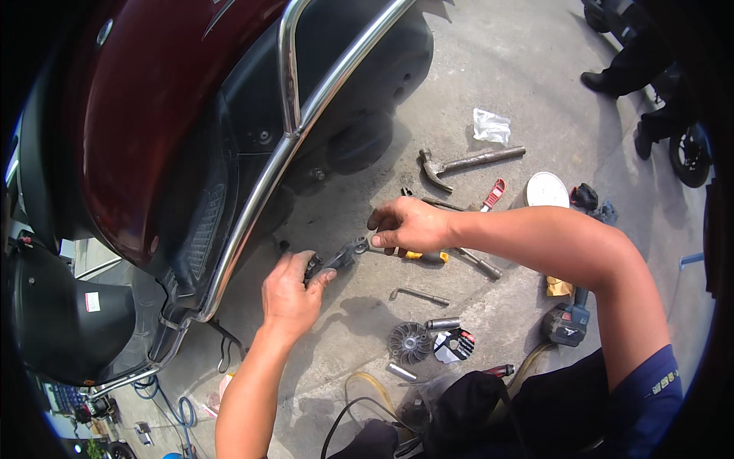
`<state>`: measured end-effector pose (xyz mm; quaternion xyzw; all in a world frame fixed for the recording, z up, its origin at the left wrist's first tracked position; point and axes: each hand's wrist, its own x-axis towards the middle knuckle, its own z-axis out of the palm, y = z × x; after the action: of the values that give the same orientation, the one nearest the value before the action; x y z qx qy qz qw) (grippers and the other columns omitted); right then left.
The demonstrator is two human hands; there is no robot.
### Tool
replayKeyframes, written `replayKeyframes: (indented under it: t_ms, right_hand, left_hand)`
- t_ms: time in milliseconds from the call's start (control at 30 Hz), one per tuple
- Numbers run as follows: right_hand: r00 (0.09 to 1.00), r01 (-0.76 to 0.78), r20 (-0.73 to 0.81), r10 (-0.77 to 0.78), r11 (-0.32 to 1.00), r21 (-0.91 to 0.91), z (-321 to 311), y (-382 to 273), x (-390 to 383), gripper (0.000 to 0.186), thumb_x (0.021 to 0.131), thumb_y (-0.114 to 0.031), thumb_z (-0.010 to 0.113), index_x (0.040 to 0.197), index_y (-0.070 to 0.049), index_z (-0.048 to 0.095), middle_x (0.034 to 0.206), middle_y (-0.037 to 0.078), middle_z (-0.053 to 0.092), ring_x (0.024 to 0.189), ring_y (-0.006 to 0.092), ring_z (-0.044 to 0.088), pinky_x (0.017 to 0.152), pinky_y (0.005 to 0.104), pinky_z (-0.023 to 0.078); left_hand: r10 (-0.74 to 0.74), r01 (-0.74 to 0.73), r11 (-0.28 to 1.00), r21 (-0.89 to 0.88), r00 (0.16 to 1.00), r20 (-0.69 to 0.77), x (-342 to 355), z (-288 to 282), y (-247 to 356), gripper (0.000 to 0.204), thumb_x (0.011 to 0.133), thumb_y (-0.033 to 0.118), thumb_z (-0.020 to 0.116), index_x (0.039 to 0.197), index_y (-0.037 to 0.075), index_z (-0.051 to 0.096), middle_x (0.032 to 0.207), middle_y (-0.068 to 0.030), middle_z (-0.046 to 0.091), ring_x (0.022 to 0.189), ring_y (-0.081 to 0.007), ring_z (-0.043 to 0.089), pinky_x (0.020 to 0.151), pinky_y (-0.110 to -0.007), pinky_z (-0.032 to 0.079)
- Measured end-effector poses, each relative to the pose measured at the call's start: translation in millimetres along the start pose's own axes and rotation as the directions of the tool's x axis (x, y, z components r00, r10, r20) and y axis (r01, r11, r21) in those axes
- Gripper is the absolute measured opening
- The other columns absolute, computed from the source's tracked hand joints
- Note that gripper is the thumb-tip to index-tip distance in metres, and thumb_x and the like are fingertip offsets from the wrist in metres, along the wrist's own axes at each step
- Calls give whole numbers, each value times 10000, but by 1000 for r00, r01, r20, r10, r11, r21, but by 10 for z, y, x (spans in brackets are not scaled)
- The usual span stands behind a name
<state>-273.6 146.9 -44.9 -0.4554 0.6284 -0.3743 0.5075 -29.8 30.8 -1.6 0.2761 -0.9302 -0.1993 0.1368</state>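
Dark grey metal, this elongated part point(348, 255) sits just left of the frame's centre, and my left hand point(293, 297) has it, thumb and fingers closed on its lower-left end. Its long axis runs up and rightward out of that grip, pointing at my right hand point(413, 226), whose curled fingertips hang just beside the far end. Of my 2 hands the left is nearer, being right on the metal; whether the right touches the part, or pinches anything small, I can't tell. And look at it: narrow, knobbly, dull and grimy, with 1 rounded, ring-like tip at the upper right. Just under my right hand, a yellow-and-black handle point(432, 258) lies on the ground point(459, 76).
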Motion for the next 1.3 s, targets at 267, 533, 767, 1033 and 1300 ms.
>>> replayKeyframes:
  t_ms: [267, 533, 767, 1033, 1300]
  right_hand:
    - [856, 354, -517, -9, 740, 572, 578, 116, 847, 312, 1024, -55, 611, 1291, 101, 571, 1132, 166, 689, 950, 234, 714, 857, 366, 616]
    - [727, 520, -686, -22, 670, 530, 621, 48, 1100, 310, 986, -28, 649, 1265, 85, 575, 1107, 171, 709, 964, 226, 711, 854, 355, 605]
    - [682, 501, -729, 50, 695, 516, 616, -19, 1157, 259, 946, -59, 721, 1148, 80, 640, 949, 141, 742, 802, 199, 730, 705, 320, 601]
    - [690, 365, -721, 61, 831, 420, 536, -59, 1081, 207, 913, -78, 766, 1010, 79, 672, 841, 134, 744, 707, 171, 717, 612, 310, 565]
    - [708, 339, -706, 12, 872, 354, 517, 15, 1133, 217, 933, -104, 760, 1026, 68, 665, 812, 113, 722, 675, 152, 683, 593, 306, 539]
  left_hand:
    - [227, -156, 899, 410, 965, -131, 497, 265, -401, 395, 920, 188, 695, 1236, 6, 544, 1143, -228, 587, 1031, -452, 608, 851, -538, 522]
    - [428, -135, 678, 723, 872, -239, 749, 454, -464, 503, 932, 93, 544, 1413, -40, 478, 1089, -211, 577, 985, -378, 614, 841, -448, 526]
    - [349, -84, 757, 647, 890, -293, 854, 519, -600, 596, 911, 66, 546, 1474, -47, 387, 1234, -262, 545, 1045, -432, 591, 919, -480, 503]
    - [302, -85, 803, 590, 911, -280, 789, 536, -561, 636, 875, 20, 562, 1476, -47, 368, 1227, -281, 520, 1063, -460, 569, 918, -512, 500]
    - [295, -80, 819, 568, 908, -297, 765, 543, -577, 638, 857, 11, 584, 1464, -27, 392, 1219, -263, 522, 1058, -463, 565, 906, -519, 508]
